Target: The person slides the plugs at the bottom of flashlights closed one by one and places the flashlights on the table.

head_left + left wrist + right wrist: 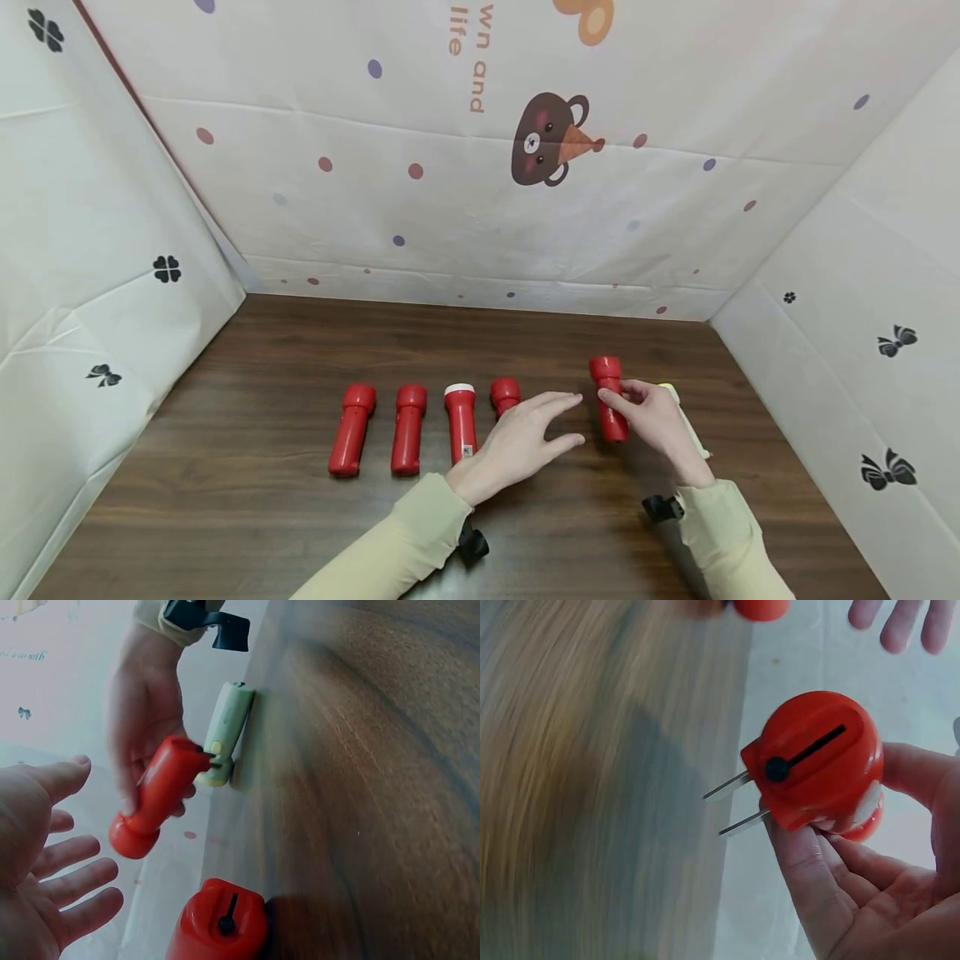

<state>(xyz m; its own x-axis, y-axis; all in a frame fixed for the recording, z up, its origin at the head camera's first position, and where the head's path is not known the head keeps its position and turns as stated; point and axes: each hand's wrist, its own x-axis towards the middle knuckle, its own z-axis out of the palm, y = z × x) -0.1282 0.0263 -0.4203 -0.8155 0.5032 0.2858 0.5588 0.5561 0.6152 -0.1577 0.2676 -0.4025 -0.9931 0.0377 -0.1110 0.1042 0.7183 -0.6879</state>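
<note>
Fingers of my left hand (517, 447) spread empty; my right hand (662, 419) pinches a red torch (608, 375) off the tabletop (247, 400), not yet set down. Beside it lies a pale torch (693, 432), perhaps waiting; farther left, four red torches (407, 432) in a row seem done.

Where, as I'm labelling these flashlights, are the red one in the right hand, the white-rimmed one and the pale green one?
Held red flashlight (826, 766): right wrist view, on its slotted end.
White-rimmed flashlight (461, 419): head view, on its red barrel.
Pale green flashlight (228, 724): left wrist view, on its barrel.
</note>
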